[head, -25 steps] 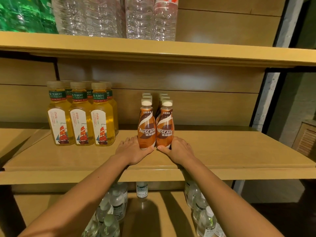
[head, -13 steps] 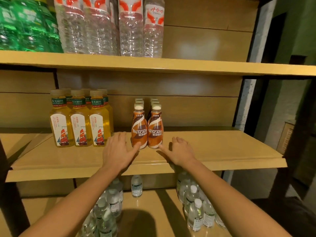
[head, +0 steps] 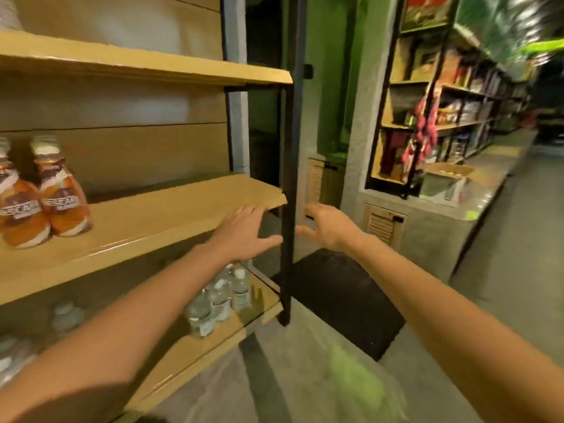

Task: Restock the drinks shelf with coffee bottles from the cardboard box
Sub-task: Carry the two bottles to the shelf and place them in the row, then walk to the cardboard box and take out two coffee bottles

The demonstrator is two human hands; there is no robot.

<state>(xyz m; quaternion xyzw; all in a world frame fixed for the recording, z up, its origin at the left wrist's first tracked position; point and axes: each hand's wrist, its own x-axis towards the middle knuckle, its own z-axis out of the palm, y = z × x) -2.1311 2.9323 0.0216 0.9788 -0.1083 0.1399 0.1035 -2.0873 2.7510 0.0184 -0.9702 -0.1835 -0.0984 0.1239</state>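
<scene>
Brown coffee bottles (head: 45, 196) with white caps stand in two short rows at the far left of the wooden middle shelf (head: 158, 209). My left hand (head: 244, 233) hovers with spread fingers over the shelf's right front corner and holds nothing. My right hand (head: 329, 227) is out past the black shelf post (head: 287, 193), fingers loosely curled and empty. An open cardboard box (head: 448, 175) sits on a grey ledge at the far right. The view is blurred by motion.
Small water bottles (head: 219, 297) stand on the bottom shelf. A dark mat (head: 345, 297) lies on the grey floor beyond the post. A second shelving unit (head: 427, 102) with packaged goods runs along the aisle on the right.
Both hands have left the coffee bottles and swung right, off the shelf's end. The view has turned right toward the aisle, so the bottles now sit at the left edge.
</scene>
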